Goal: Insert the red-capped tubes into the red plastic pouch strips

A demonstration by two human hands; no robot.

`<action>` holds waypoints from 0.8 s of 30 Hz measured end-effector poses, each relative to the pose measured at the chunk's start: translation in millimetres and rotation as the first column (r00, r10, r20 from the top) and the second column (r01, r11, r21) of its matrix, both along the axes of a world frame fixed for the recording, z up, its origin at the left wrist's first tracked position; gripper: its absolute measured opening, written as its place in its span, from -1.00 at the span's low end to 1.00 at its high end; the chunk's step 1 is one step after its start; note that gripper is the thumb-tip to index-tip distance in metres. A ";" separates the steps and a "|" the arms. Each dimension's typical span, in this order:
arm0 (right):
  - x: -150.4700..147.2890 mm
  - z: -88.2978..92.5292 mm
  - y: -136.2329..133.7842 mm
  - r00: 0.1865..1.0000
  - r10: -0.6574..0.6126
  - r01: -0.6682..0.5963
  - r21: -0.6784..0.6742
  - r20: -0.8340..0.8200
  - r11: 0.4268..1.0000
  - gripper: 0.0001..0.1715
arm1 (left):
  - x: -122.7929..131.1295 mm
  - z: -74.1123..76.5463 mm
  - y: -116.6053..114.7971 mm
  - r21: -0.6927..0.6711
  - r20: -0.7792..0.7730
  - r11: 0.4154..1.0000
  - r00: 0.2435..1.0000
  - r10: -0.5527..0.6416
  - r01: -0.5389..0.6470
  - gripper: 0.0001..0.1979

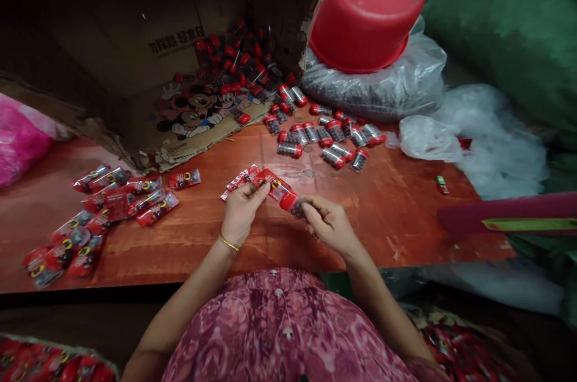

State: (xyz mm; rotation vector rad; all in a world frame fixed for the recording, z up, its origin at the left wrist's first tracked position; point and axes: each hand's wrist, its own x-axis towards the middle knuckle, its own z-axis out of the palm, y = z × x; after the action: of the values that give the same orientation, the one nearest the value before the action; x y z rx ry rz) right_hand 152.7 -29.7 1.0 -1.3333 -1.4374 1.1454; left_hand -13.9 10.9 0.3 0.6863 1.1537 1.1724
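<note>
My left hand [243, 209] pinches a small red printed plastic sleeve [273, 182] above the table's middle. A small clear bottle with a red cap [295, 206] and dark contents is gripped in my right hand [328, 223], its capped end at the sleeve's open end. I cannot tell how far the cap is inside the sleeve. Just beyond my left fingers lie flat red sleeves [238, 181] in a small stack. Several loose red-capped bottles [333, 157] are scattered farther back on the table. To the left sits a pile of bottles in red sleeves [108, 205].
A cardboard box [180, 136] lies with its open side facing me, red-capped bottles [237, 57] heaped inside. At the back right, a red tub [369, 9] rests upside down on a filled plastic bag [374, 90]. A purple bar [518, 214] juts in from the right.
</note>
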 end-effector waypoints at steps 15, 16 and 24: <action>-13.6 -14.6 5.5 0.987 0.011 -0.025 -0.089 -0.158 0.996 -0.64 | 6.1 -3.3 -0.6 0.041 0.051 0.994 0.993 -0.104 0.102 -0.70; -17.0 -16.3 6.3 0.984 0.009 -0.025 -0.088 -0.180 0.996 -0.64 | 8.2 -4.7 -1.4 0.056 0.048 0.995 0.996 -0.081 0.078 -0.70; -50.6 -23.5 15.6 0.916 -0.160 0.109 -0.153 -0.369 0.982 -0.65 | 16.1 -7.3 -3.3 0.046 0.209 0.999 0.978 0.013 -0.023 -0.69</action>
State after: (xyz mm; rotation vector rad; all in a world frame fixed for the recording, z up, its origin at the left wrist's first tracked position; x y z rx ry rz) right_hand 102.2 -14.1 -22.4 -1.1947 -0.9892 1.3372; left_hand 2.2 7.6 -7.0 0.5751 0.9595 1.2590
